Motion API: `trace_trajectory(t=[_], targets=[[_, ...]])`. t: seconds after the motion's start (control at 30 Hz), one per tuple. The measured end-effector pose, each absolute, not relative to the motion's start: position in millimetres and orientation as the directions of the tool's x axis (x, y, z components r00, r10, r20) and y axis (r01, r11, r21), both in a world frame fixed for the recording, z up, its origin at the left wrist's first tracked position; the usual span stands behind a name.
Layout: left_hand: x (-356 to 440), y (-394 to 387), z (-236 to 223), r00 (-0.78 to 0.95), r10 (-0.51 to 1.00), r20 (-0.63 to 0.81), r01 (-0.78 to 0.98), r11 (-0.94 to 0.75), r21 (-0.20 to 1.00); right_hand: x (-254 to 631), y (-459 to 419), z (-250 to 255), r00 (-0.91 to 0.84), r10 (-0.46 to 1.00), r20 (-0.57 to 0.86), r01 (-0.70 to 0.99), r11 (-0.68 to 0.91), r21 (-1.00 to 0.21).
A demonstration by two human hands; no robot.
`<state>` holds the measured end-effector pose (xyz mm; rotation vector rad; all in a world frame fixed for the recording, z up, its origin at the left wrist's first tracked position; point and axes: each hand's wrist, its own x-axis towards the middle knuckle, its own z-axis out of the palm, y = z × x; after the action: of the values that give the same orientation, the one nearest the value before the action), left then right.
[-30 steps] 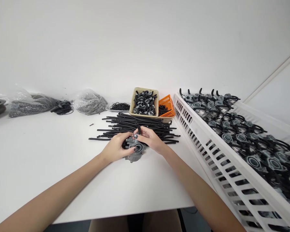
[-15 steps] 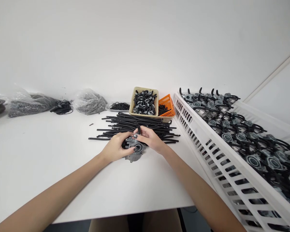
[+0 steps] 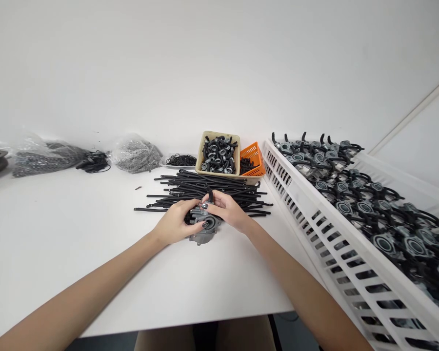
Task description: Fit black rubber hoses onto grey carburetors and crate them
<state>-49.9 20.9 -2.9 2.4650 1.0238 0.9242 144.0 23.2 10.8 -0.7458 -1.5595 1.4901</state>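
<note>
A grey metal carburetor [image 3: 205, 237] is held low over the white table, its round bore facing me. My left hand [image 3: 175, 222] grips it from the left, the thumb lying across the front by the bore. At its top, my right hand [image 3: 225, 208] pinches a short bent black rubber hose [image 3: 209, 196] between thumb and fingers. Where the hose meets the metal is hidden by my fingertips. Just behind both hands lies a pile of long black hoses [image 3: 190, 181] on the table.
Behind the pile stand a cream bin [image 3: 236, 171] of black elbows with metal rings, an orange basket [image 3: 260, 169], and a tray [image 3: 164, 163] of rubber rings. Plastic bags [image 3: 135, 155] of small parts lie leftward. On the right, a white crate [image 3: 314, 200] holds several carburetors.
</note>
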Motion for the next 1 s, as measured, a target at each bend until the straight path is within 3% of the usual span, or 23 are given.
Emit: trace_trajectory(t=[1.0], targets=[[-53.0,21.4,-6.9,0.535,0.706,0.464,0.543,-0.708,0.45,142.8,23.6,10.9,-0.484,0.85,0.207,-0.064,0.202,-0.977]])
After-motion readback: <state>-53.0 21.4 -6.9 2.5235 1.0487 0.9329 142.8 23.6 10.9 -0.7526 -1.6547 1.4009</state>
